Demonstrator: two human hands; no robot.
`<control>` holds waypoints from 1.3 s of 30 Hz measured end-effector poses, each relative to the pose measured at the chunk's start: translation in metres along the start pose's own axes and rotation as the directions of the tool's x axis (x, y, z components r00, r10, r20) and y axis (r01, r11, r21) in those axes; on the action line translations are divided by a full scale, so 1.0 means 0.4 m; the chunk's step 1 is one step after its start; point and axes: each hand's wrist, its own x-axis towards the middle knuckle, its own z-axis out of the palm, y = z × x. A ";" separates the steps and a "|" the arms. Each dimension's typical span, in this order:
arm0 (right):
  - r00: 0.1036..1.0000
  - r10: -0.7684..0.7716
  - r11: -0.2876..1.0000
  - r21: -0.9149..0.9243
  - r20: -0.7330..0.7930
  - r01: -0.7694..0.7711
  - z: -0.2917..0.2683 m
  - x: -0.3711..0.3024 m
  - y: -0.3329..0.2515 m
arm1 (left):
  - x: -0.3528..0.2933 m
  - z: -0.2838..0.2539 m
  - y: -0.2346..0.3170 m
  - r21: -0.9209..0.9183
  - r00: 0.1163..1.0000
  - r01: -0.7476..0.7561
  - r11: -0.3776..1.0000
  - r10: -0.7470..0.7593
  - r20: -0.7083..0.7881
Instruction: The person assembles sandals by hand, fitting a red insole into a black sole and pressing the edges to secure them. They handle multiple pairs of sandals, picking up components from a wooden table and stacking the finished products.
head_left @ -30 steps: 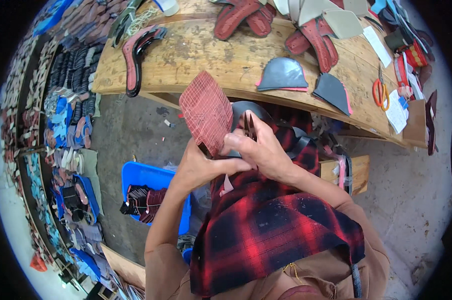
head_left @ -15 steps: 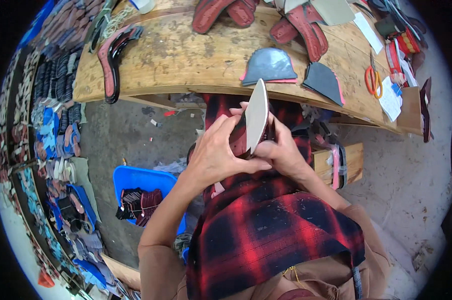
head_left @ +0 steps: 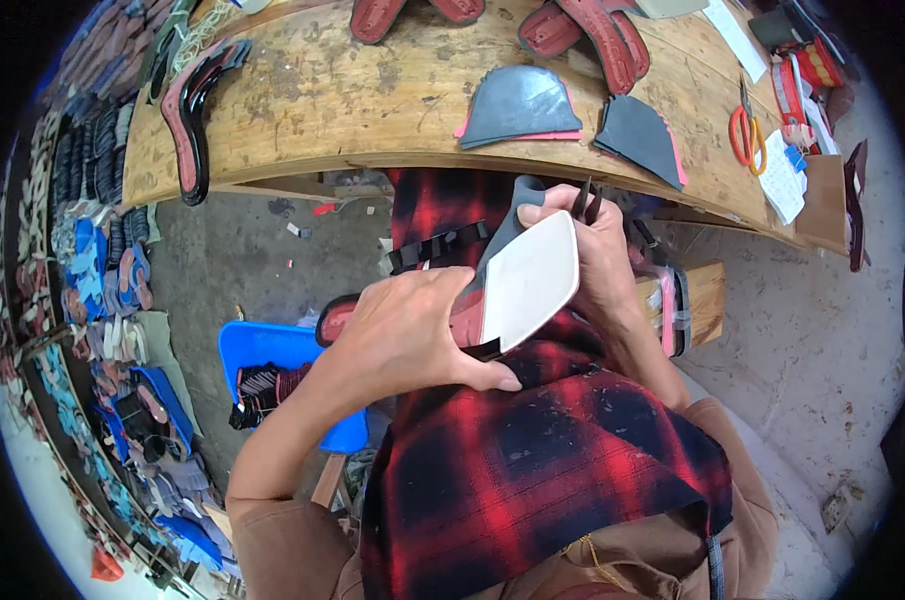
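Over my lap, my left hand (head_left: pixel 403 325) is closed round a shoe part with a reddish insole (head_left: pixel 468 325), a dark edge and a broad white rounded end (head_left: pixel 533 280). The white face is turned up, with the fingers on its left side and the thumb below. My right hand (head_left: pixel 601 255) is closed at the upper right of that end, its thumb pressing a curled dark grey sheet piece (head_left: pixel 500 228). A dark two-pronged tool (head_left: pixel 587 203) sticks up from between its fingers; its kind is unclear. Black straps (head_left: pixel 438 247) lie behind the left hand.
Dark grey curved pieces with pink edges (head_left: pixel 521 105) lie on the wooden table (head_left: pixel 353 110). Crossed red insoles (head_left: pixel 583 40), a black-edged curved part (head_left: pixel 188 130) and orange-handled scissors (head_left: pixel 746 135) are there too. A blue bin (head_left: pixel 345 430) stands on the floor at left, beside crowded shelves.
The shoe part has turned from nearly edge-on to show its white face. My right hand has moved up and right; the grey sheet piece and the pronged tool have come into view.
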 end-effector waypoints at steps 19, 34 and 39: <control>0.832 0.441 0.897 -0.202 0.337 -0.394 -0.080 -0.004 0.100 | 0.044 0.042 -0.121 -0.038 0.990 -0.091 0.995 0.086 -0.107; 0.633 0.368 0.779 0.146 0.681 -0.610 -0.026 0.040 0.151 | -0.007 -0.002 -0.169 -0.090 0.975 -0.103 0.991 0.119 0.187; 0.661 0.402 0.799 0.111 0.634 -0.592 0.022 0.017 0.170 | -0.038 -0.036 -0.186 -0.137 0.968 -0.056 0.989 0.087 0.237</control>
